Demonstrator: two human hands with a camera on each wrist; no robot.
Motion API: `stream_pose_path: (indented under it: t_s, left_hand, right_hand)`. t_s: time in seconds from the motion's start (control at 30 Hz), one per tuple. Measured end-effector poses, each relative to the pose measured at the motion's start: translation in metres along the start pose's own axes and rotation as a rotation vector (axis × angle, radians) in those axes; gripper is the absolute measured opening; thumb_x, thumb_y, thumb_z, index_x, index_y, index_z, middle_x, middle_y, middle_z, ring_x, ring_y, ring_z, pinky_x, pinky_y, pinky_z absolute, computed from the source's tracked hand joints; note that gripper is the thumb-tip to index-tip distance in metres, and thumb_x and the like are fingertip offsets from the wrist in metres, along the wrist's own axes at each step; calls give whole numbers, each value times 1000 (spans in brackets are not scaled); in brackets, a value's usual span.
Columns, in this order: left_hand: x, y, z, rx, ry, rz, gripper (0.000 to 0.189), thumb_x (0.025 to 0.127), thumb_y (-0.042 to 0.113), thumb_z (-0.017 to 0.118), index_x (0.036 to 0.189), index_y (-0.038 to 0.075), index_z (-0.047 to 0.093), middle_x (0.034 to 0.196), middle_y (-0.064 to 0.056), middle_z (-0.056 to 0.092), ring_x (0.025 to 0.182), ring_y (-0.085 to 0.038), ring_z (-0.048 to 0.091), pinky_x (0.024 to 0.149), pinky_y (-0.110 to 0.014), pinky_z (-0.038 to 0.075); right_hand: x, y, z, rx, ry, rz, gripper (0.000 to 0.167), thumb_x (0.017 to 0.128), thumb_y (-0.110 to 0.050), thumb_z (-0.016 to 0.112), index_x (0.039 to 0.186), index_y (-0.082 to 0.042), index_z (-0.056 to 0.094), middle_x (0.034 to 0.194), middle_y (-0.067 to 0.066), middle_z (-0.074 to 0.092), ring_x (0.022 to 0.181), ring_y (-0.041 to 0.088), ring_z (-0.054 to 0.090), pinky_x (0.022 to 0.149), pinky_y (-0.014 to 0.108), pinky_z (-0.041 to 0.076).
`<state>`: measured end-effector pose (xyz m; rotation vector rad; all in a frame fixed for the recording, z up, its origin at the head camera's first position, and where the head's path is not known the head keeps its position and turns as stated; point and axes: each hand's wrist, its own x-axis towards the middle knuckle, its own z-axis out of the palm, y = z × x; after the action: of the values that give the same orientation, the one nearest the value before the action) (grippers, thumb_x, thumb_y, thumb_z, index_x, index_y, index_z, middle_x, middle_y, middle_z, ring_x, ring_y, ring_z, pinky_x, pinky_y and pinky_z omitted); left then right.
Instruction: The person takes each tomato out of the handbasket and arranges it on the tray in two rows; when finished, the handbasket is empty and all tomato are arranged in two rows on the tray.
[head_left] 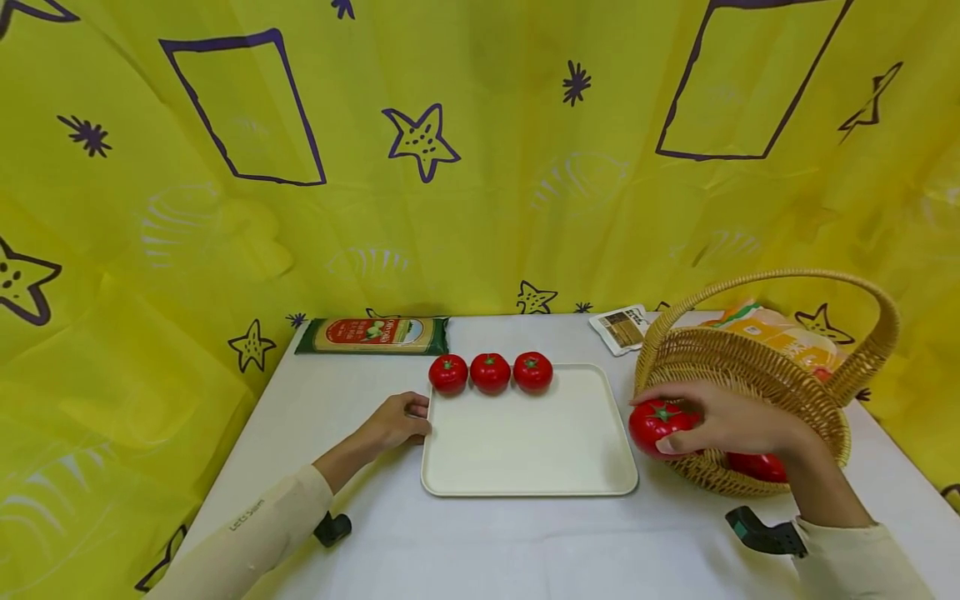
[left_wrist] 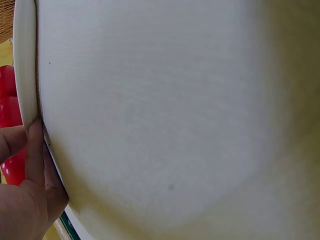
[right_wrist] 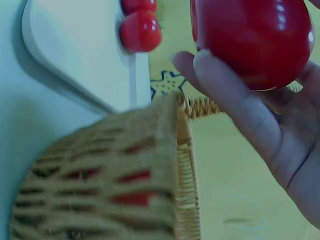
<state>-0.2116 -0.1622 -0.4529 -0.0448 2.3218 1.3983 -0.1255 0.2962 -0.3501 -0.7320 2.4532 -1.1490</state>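
A white tray (head_left: 529, 442) lies on the table with three red tomatoes (head_left: 490, 373) in a row along its far edge. My left hand (head_left: 397, 421) grips the tray's left rim, and in the left wrist view its fingers (left_wrist: 34, 160) lie against that rim. On the right, my right hand (head_left: 723, 421) holds another tomato (head_left: 660, 427) by its sides, at the left rim of a wicker basket (head_left: 720, 358). In the right wrist view, the held tomato (right_wrist: 252, 42) is above the basket's rim. More red shows inside the basket, partly hidden by my right arm.
A green spaghetti packet (head_left: 375, 335) lies at the back left. Behind the tray's right corner is a small white packet (head_left: 621, 328). An orange bag (head_left: 787, 333) stands behind the basket, whose tall handle (head_left: 795, 273) arches up. A yellow patterned curtain (head_left: 480, 225) hangs behind the table.
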Motion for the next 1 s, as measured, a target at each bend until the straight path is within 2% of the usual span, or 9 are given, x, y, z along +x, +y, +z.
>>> stream_pose_path:
  t_s: [0.17, 0.33, 0.47, 0.73, 1.0]
  left_hand:
    - [0, 0, 1, 6, 3, 0, 46, 85, 0, 70, 128, -4, 56, 110, -14, 58, 90, -21, 59, 76, -29, 61]
    - [0, 0, 1, -5, 1, 8, 45, 85, 0, 70, 127, -4, 56, 109, -14, 58, 90, -21, 59, 76, -29, 61]
    - [0, 0, 1, -16, -1, 8, 44, 85, -1, 69, 127, -4, 56, 109, -14, 58, 90, -21, 59, 77, -30, 61]
    - [2, -1, 0, -10, -2, 14, 45, 85, 0, 69, 127, -4, 56, 109, -14, 58, 90, -20, 59, 76, -29, 61]
    - [1, -1, 1, -15, 6, 12, 45, 84, -1, 69, 127, -5, 57, 108, -13, 58, 88, -20, 59, 75, -29, 61]
  right_hand:
    - [11, -2, 6, 21, -27, -14, 48, 89, -18, 73, 135, -15, 58, 126, 17, 57, 102, 15, 60, 77, 28, 59]
    - [19, -3, 11, -12, -33, -2, 50, 89, -23, 74, 136, -20, 57, 132, 16, 54, 109, 19, 57, 81, 28, 57]
    - [24, -5, 14, 11, -53, -11, 49, 90, -20, 73, 135, -22, 55, 129, 16, 55, 107, 23, 58, 80, 30, 58]
    - [32, -2, 19, 31, -92, -70, 43, 92, -17, 71, 133, -22, 57, 127, 14, 56, 108, 20, 57, 82, 29, 58]
    - [38, 1, 27, 38, -82, -95, 44, 90, -19, 74, 132, -17, 61, 126, 11, 62, 107, 15, 60, 85, 28, 58]
